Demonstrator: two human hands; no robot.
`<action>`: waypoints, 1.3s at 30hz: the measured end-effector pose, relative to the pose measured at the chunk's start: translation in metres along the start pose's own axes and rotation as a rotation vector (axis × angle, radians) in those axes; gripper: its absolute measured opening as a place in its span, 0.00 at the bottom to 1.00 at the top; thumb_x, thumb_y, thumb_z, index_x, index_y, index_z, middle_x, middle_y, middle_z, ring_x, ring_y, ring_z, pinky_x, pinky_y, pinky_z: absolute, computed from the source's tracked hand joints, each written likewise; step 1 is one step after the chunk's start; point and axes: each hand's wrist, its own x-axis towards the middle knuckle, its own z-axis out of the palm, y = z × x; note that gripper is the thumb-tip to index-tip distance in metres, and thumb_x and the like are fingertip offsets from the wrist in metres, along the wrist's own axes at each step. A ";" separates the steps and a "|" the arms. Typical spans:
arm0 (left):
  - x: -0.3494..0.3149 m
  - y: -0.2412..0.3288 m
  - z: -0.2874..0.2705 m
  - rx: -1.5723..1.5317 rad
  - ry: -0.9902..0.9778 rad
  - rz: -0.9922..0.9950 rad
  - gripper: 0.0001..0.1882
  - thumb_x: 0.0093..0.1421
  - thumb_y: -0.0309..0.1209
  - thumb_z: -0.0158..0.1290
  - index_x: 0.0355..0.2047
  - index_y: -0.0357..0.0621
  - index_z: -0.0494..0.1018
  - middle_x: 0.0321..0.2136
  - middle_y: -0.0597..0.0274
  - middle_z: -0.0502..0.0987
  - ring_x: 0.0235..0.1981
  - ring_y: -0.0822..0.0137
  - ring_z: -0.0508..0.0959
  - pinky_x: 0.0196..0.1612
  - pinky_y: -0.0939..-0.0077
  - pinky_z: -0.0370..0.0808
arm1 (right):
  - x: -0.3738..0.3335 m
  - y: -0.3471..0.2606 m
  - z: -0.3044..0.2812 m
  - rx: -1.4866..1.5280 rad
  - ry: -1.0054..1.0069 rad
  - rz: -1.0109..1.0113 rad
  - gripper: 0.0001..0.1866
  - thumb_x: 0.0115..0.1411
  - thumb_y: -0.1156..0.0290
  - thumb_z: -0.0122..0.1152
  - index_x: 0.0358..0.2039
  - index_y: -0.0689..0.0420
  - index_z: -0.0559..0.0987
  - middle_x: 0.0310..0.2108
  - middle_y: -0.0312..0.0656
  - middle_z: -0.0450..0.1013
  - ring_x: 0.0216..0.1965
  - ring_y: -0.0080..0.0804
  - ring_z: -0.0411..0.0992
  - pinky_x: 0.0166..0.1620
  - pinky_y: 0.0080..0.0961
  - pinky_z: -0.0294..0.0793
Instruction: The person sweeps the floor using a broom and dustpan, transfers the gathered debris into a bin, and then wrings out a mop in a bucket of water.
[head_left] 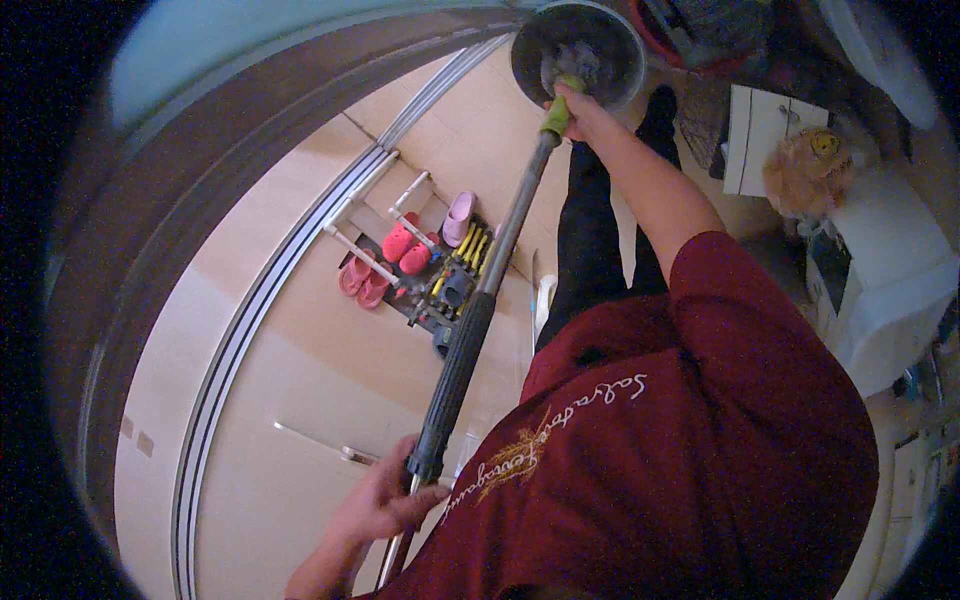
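A long mop slants across the view, with a silver pole, a ribbed black grip sleeve and a green collar near its far end. Around that green collar my right hand is closed, its arm stretched out ahead. Just beyond it, greyish strands that look like the mop head sit over or inside a round dark bucket with a pale rim. My left hand is closed round the pole at the near end of the black sleeve, close to my body. Part of its fingers is hidden behind the pole.
To the left, a low rack with white tubes stands beside red clogs, a lilac clog and pink flip-flops. A striped track curves along the floor. At right are a white cabinet and an orange-tan bag.
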 end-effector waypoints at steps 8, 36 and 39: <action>0.143 0.025 -0.009 -0.603 0.041 -0.020 0.12 0.58 0.37 0.43 0.34 0.41 0.64 0.13 0.66 0.65 0.08 0.74 0.65 0.10 0.84 0.60 | -0.069 0.033 0.041 0.015 -0.040 -0.066 0.21 0.52 0.58 0.54 0.42 0.55 0.62 0.30 0.47 0.69 0.29 0.36 0.70 0.34 0.35 0.73; 0.195 0.062 -0.003 0.223 0.029 0.266 0.22 0.56 0.36 0.44 0.46 0.35 0.56 0.21 0.55 0.72 0.11 0.64 0.69 0.14 0.71 0.67 | -0.132 0.042 0.071 0.143 0.102 -0.095 0.18 0.53 0.57 0.52 0.33 0.60 0.64 0.22 0.44 0.68 0.21 0.32 0.68 0.25 0.29 0.70; 0.198 0.040 -0.019 0.853 0.232 0.359 0.26 0.54 0.40 0.48 0.47 0.37 0.55 0.25 0.49 0.74 0.21 0.49 0.74 0.26 0.50 0.67 | -0.137 0.049 0.081 0.113 0.095 -0.080 0.19 0.52 0.57 0.53 0.34 0.60 0.63 0.23 0.46 0.69 0.20 0.32 0.69 0.25 0.28 0.70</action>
